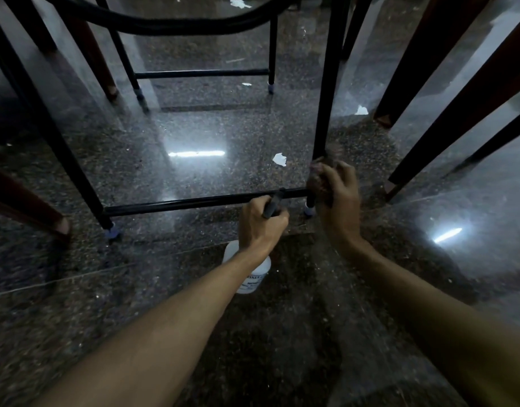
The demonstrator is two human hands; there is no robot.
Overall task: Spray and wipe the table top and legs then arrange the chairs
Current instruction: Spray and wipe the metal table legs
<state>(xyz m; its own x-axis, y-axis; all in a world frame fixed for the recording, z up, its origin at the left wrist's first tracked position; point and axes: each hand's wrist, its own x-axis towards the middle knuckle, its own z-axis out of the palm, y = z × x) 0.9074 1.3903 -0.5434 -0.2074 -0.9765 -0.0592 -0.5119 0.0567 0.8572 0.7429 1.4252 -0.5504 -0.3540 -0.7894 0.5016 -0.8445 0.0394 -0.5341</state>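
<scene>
I look down under the table at its black metal legs. My right hand (338, 195) grips a dark cloth (319, 183) wrapped round the near right table leg (326, 92), low down near its foot. My left hand (260, 224) holds the black trigger head of a white spray bottle (253, 279), which hangs below my wrist. A black crossbar (176, 203) runs between the near left leg and the near right leg, just beyond my left hand.
Brown wooden chair legs (446, 71) stand at the right, and more at the left (27, 201). The far table legs and their crossbar (203, 73) are behind. Bits of white paper (279, 158) lie on the glossy speckled stone floor.
</scene>
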